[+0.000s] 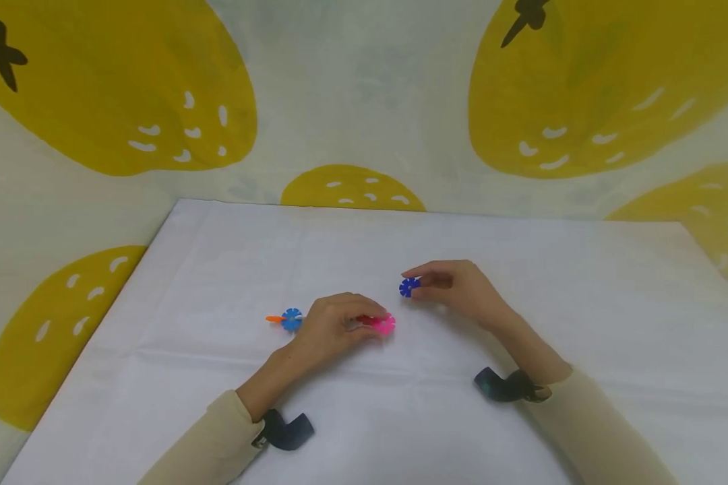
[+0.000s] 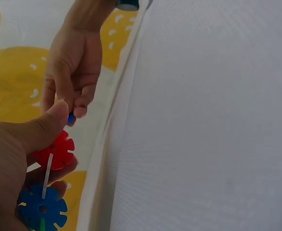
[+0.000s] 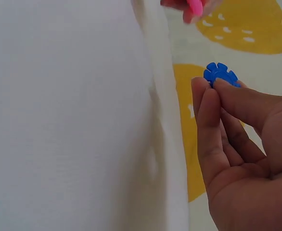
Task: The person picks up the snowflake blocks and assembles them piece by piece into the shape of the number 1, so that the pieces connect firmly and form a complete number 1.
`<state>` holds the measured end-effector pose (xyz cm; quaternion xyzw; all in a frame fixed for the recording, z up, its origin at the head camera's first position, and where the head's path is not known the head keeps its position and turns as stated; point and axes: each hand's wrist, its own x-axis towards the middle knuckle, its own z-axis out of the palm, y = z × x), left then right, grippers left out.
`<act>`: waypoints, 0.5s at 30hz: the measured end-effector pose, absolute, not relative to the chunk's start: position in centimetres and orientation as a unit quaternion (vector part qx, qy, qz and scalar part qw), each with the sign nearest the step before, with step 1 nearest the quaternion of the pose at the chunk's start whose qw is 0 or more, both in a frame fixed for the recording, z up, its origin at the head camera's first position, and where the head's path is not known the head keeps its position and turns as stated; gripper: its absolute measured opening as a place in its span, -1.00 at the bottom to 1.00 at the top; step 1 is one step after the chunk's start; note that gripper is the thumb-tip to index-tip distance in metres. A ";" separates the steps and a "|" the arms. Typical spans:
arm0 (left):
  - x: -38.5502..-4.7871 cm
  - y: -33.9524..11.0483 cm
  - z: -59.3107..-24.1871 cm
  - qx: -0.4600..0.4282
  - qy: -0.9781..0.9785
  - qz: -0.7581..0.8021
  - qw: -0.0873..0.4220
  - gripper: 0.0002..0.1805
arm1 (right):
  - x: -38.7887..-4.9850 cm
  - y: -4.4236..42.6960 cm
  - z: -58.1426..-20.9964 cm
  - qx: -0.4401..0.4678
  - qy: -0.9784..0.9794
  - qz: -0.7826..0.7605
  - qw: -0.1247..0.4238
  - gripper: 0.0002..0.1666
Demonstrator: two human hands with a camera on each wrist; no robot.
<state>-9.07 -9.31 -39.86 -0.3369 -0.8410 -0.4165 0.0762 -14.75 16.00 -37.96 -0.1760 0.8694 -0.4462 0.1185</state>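
Note:
My left hand [image 1: 330, 327] grips a chain of interlocked plastic snowflake discs. A pink disc [image 1: 385, 324] forms its right end, beyond my fingertips. A light blue disc [image 1: 292, 319] and an orange disc [image 1: 274, 319] stick out on the left. In the left wrist view a red disc [image 2: 61, 151] lies by my thumb, with a white disc edge-on between it and a blue disc [image 2: 42, 207]. My fingers hide part of the chain. Between thumb and fingers, my right hand [image 1: 464, 289] pinches a single dark blue disc [image 1: 409, 287], apart from the pink end.
A white cloth [image 1: 449, 431] with faint creases covers the table. Behind it and to the left hangs a pale fabric [image 1: 364, 101] printed with big yellow fruit shapes. Dark curved bands [image 1: 288, 431] sit on both wrists, at the ends of beige sleeves [image 1: 588, 424].

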 end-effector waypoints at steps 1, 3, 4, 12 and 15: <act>-9.0 -9.3 -39.8 -0.335 -0.842 -0.415 0.077 -0.71 | -14.3 16.0 -37.9 -0.176 0.867 -0.450 0.119 -0.62; -9.0 -9.4 -39.8 -0.332 -0.842 -0.417 0.078 -0.70 | -13.4 16.2 -37.8 -0.176 0.863 -0.459 0.120 -0.62; -9.0 -9.4 -39.8 -0.331 -0.842 -0.418 0.080 -0.70 | -13.0 16.3 -37.9 -0.176 0.861 -0.463 0.118 -0.62; -8.9 -9.2 -39.8 -0.323 -0.845 -0.418 0.082 -0.71 | -10.3 16.7 -38.3 -0.154 0.855 -0.484 0.107 -0.63; -8.8 -9.1 -39.8 -0.325 -0.844 -0.418 0.081 -0.73 | -9.4 16.5 -38.5 -0.156 0.845 -0.499 0.114 -0.64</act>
